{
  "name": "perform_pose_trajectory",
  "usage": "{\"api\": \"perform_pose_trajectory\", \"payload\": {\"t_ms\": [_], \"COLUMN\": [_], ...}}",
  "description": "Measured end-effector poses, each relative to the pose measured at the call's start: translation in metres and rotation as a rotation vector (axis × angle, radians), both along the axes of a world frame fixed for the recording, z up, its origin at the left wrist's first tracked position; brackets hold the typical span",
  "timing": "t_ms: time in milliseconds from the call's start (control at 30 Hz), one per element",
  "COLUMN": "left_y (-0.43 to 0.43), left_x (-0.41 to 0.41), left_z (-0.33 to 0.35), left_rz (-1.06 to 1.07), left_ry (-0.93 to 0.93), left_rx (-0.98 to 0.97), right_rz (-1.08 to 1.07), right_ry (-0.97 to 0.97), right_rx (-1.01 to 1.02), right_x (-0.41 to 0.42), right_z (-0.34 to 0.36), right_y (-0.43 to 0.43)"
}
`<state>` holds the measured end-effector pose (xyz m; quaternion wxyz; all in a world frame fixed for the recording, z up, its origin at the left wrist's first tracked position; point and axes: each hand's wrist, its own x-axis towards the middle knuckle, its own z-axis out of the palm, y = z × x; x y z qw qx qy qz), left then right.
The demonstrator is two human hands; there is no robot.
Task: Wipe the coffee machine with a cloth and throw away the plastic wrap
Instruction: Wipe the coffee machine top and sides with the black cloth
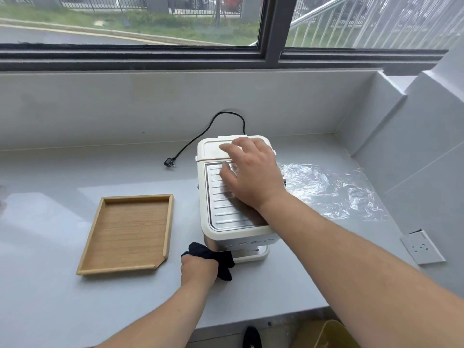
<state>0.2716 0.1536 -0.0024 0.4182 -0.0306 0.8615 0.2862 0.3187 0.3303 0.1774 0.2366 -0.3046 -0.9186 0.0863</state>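
A cream coffee machine [216,232] with a ribbed metal top stands on the grey counter [50,222]. My right hand [251,172] rests flat on its top, fingers spread, holding nothing. My left hand [198,270] is closed on a black cloth [221,259], pressed against the machine's lower front left corner. Crumpled clear plastic wrap [329,189] lies on the counter just right of the machine.
A shallow wooden tray [100,232] sits left of the machine. The machine's black cord and plug [170,163] lie unplugged behind it. A socket plate [421,247] leans at the right. A yellowish bin [331,335] stands below the counter edge. Windows line the back.
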Motion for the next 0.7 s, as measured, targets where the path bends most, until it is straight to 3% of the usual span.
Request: {"api": "perform_pose_trajectory", "payload": {"t_ms": [200, 433, 567, 700], "left_y": [-0.009, -0.005, 0.01, 0.023], "left_x": [0.013, 0.048, 0.062, 0.072], "left_z": [0.003, 0.012, 0.015, 0.013], "left_rz": [-0.022, 0.016, -0.03, -0.087], "left_ry": [-0.059, -0.087, -0.128, -0.197], "left_rx": [0.024, 0.152, 0.176, 0.176], "right_rz": [-0.104, -0.396, -0.499, -0.531], "right_ry": [0.229, 0.502, 0.425, 0.194], "right_rx": [-0.017, -0.295, -0.446, -0.647], "right_x": [0.066, 0.131, 0.155, 0.176], "right_z": [-0.008, -0.054, -0.09, -0.124], "right_y": [0.007, -0.003, -0.023, -0.05]}}
